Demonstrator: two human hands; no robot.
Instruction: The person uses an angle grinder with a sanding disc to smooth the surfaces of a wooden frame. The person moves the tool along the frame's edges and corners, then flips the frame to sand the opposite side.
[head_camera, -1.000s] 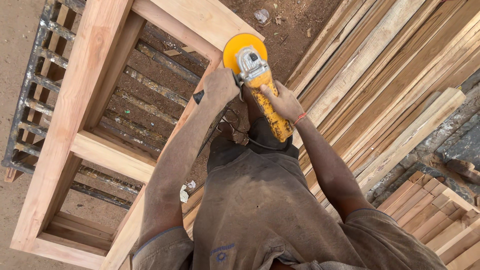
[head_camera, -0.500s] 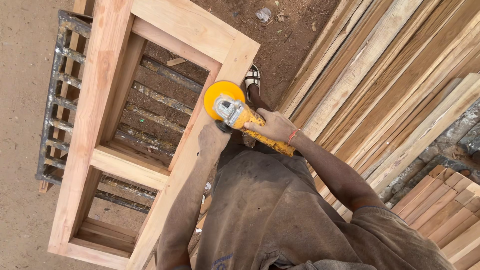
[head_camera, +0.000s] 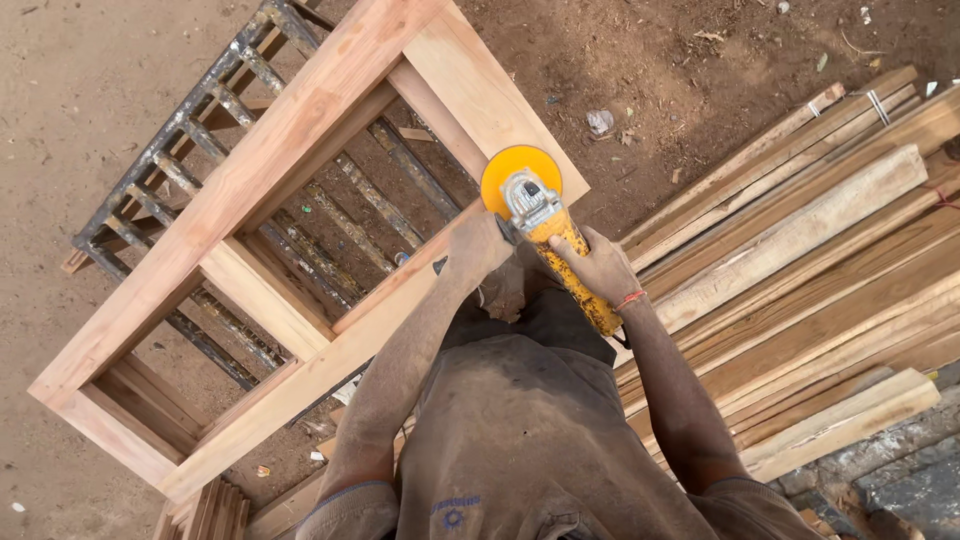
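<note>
A yellow angle grinder (head_camera: 545, 228) with an orange disc guard rests on the near rail of a pale wooden frame (head_camera: 300, 130). My left hand (head_camera: 478, 243) grips the grinder's side handle beside the head. The yellow body is wrapped by my right hand (head_camera: 600, 266), which wears a red thread on the wrist. The disc sits at the frame's far right corner. My dusty trousers and knees fill the lower middle of the view.
The frame lies over a dark metal grille (head_camera: 190, 150) on bare dirt ground (head_camera: 80, 90). A stack of long wooden planks (head_camera: 810, 250) lies to the right. Small litter (head_camera: 599, 121) dots the ground beyond the frame.
The grinder slid back along the rail and then forward again toward the frame's far corner. Both hands stayed on it. The view tilted.
</note>
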